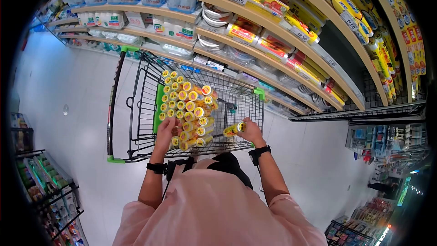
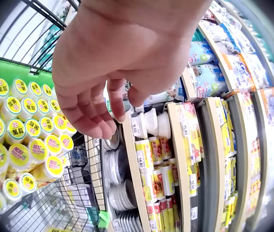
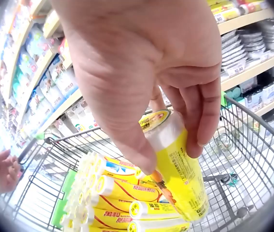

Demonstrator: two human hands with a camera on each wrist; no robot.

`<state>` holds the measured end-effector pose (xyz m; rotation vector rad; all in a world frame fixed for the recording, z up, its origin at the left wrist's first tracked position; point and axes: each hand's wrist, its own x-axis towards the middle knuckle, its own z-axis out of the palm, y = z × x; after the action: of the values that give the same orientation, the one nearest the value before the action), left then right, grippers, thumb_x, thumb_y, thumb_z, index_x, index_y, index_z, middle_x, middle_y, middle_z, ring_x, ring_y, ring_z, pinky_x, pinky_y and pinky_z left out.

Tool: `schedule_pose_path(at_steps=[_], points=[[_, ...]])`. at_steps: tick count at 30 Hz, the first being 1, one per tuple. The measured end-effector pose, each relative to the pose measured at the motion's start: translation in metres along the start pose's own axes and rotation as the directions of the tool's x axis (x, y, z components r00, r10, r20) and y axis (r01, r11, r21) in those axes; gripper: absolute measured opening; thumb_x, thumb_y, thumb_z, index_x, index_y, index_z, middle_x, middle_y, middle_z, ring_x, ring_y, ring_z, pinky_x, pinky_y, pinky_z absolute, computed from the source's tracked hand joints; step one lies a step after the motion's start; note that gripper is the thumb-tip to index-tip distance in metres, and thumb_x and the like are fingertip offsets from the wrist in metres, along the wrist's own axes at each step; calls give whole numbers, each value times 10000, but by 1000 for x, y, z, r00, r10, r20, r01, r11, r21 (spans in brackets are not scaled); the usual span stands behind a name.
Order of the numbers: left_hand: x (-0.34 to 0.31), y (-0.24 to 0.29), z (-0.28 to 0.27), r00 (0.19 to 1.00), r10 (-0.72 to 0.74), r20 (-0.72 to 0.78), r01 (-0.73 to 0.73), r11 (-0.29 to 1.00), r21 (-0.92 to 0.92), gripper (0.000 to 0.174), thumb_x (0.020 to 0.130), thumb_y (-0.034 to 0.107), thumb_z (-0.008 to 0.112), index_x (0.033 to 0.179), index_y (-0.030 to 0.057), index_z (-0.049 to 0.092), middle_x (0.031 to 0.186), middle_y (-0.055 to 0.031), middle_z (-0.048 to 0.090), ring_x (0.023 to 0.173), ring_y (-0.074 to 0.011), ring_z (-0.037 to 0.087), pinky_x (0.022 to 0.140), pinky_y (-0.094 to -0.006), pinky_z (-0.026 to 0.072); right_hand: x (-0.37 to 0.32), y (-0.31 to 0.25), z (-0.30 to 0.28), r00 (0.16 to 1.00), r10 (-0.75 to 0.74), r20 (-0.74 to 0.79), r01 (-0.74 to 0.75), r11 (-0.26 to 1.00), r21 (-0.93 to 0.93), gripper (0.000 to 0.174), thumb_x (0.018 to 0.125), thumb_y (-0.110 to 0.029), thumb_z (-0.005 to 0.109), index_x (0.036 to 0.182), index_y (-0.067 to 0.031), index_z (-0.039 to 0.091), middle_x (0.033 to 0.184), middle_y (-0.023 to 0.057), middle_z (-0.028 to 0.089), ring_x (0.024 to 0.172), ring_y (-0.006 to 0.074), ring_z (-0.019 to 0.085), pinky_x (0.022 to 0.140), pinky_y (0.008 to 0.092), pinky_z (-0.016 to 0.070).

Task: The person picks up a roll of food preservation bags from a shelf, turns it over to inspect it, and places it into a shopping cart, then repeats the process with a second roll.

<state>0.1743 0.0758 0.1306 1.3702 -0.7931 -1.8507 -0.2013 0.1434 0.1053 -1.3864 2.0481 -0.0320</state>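
Observation:
In the head view my right hand (image 1: pixel 251 131) holds a yellow food-wrap roll (image 1: pixel 231 130) over the right part of the shopping cart. The right wrist view shows thumb and fingers gripping this roll (image 3: pixel 182 169) around its white upper end, with the roll tilted. My left hand (image 1: pixel 166 133) is at the near left side of the upright rolls (image 1: pixel 189 105), which stand packed together with round yellow labels on their ends. Its fingers hang loosely curled with nothing in them, as the left wrist view shows beside the rolls (image 2: pixel 18 130).
The wire cart (image 1: pixel 241 143) has green corners and a green panel (image 1: pixel 159 102) at the handle end. Shelves (image 1: pixel 273 41) of boxed wraps, rolls and plates run along its far side. More racks (image 1: pixel 50 187) stand behind at left, and others (image 1: pixel 382 139) at right.

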Motion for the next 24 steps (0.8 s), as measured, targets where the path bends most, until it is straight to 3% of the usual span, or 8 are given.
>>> schedule_pose_path(at_steps=[4,7,11,15,16,19,20,24], points=[[-3,-8,-3,1000,9,-26,-9,1000,5,329,1026,379,512,1008,66,613,900,-32,659,740,-117,625,693,-271,515,14,-2,16,993,84,80,-69,983,-167,758,653,-390,851,1204,-19,486,1018,212,689,945,366,686,827,446,553],[-9,-5,0,999,-11,-44,12,1000,16,341,1028,388,506,1014,64,613,894,-37,659,735,-117,626,682,-264,510,26,2,35,996,69,56,-62,991,-114,759,649,-412,855,1170,8,498,988,222,697,931,370,690,825,444,556],[-15,-2,7,1000,-8,-21,7,999,-46,354,1029,393,501,1014,58,614,891,-49,658,718,-119,621,663,-258,499,52,10,61,997,34,65,-35,999,26,682,667,-275,833,1168,26,482,972,255,688,924,409,680,829,453,551],[-16,-7,10,999,-37,-12,37,999,0,338,1033,369,492,1037,48,597,909,-65,650,735,-135,608,680,-271,491,76,16,91,994,-66,87,71,996,-46,732,742,-278,811,1333,-88,424,1083,296,634,1011,404,647,820,468,556],[-16,-9,10,999,-35,-2,35,999,-2,332,1035,360,491,1036,45,597,909,-67,650,736,-138,609,682,-273,491,81,11,92,979,37,200,-22,997,-76,688,748,-286,809,1341,-154,488,1190,241,604,1055,389,629,849,479,556],[-18,-5,16,998,-55,-5,55,998,-5,290,1037,308,501,1025,35,598,940,-70,647,741,-142,611,687,-278,492,98,14,117,945,18,327,42,983,-176,675,670,-222,808,1304,-167,583,1153,180,640,1120,355,580,899,465,533],[-18,-6,16,998,-58,-13,58,998,3,261,1026,292,528,1031,43,606,944,-60,649,751,-138,613,689,-273,499,100,14,129,954,0,300,68,974,-218,561,679,-228,811,1216,-167,661,1149,117,653,1145,331,569,901,455,537],[-17,-10,10,995,-93,-25,91,993,-78,173,1013,218,558,1036,55,612,948,-49,650,758,-137,630,681,-276,524,113,16,178,966,87,243,-39,980,-193,393,771,-224,767,1133,-109,665,1184,142,637,1142,352,584,911,478,541]])
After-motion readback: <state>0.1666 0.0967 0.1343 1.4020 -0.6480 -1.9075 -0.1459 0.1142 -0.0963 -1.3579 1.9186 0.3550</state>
